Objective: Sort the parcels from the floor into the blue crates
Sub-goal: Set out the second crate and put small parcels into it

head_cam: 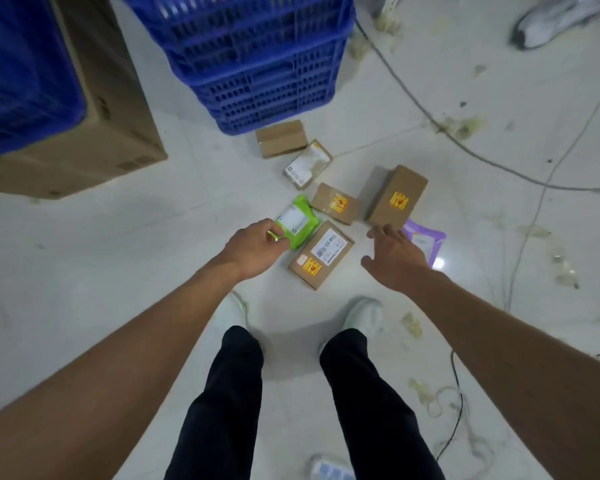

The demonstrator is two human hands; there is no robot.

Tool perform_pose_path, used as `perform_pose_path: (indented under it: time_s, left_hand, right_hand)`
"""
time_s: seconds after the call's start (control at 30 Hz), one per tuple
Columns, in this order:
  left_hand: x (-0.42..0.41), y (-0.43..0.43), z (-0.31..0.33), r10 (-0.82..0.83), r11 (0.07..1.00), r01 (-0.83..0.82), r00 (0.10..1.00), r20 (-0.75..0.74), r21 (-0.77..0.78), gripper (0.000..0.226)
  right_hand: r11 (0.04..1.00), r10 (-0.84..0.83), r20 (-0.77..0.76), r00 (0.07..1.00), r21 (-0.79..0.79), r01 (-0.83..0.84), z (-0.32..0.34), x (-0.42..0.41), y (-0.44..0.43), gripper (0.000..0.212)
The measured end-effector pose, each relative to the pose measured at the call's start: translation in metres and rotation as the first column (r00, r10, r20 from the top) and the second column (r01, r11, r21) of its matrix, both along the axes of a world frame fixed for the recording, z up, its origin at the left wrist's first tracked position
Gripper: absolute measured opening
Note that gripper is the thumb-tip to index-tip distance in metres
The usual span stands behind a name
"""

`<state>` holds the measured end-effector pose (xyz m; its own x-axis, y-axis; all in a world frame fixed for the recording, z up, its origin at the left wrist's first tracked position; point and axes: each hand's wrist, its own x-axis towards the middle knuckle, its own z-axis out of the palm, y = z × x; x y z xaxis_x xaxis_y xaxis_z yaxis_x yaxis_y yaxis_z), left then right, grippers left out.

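Green parcel [297, 221] (corner) in left hand [255, 245]

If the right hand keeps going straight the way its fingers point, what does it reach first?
Most likely the tall cardboard box with the yellow sticker: the right hand is open, fingers just short of its near edge. Height is unclear from this view.

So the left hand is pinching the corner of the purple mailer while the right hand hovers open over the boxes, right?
Not quite. The head view shows the left hand pinching the corner of the green mailer, not the purple one. The purple mailer lies untouched beyond the right hand, which does hover open near the boxes.
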<state>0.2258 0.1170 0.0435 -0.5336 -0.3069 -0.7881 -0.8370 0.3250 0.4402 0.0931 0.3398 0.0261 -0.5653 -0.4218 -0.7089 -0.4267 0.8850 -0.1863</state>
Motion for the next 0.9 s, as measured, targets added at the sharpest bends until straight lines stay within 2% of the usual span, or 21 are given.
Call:
perform_pose_path:
  time_s: [0.1, 0.23, 0.47, 0.67, 0.8, 0.9]
  left_hand:
    - [0.002, 0.003, -0.081, 0.010, 1.000, -0.010, 1.000, 0.013, -0.022, 0.022]
    - [-0.014, 0.001, -0.188, -0.062, 0.997, 0.062, 0.998, 0.003, -0.044, 0.020]
    - [-0.041, -0.013, -0.327, -0.118, 0.969, 0.108, 0.992, -0.034, -0.222, 0.026]
    - [-0.047, -0.009, -0.362, -0.140, 0.963, 0.125, 0.989, -0.047, -0.238, 0.032]
    - [-0.042, -0.005, -0.338, -0.147, 0.965, 0.136, 0.989, -0.031, -0.224, 0.032]
    - [-0.037, -0.012, -0.300, -0.128, 0.967, 0.115, 0.991, -0.043, -0.227, 0.029]
  right_hand:
    - [1.000, 0.027, -0.020, 0.999, 0.006, -0.027, -0.088, -0.006, -0.002, 0.056]
    - [0.990, 0.137, -0.044, 0.990, -0.010, -0.138, -0.205, -0.030, -0.017, 0.062]
    - [0.945, 0.296, -0.242, 0.924, -0.064, -0.320, -0.347, -0.065, -0.047, 0.086]
    - [0.962, 0.248, -0.207, 0.946, -0.065, -0.266, -0.375, -0.067, -0.061, 0.098]
    - [0.968, 0.247, -0.236, 0.940, 0.018, -0.250, -0.352, -0.066, -0.062, 0.092]
    - [0.979, 0.201, -0.218, 0.955, 0.008, -0.204, -0.314, -0.065, -0.063, 0.098]
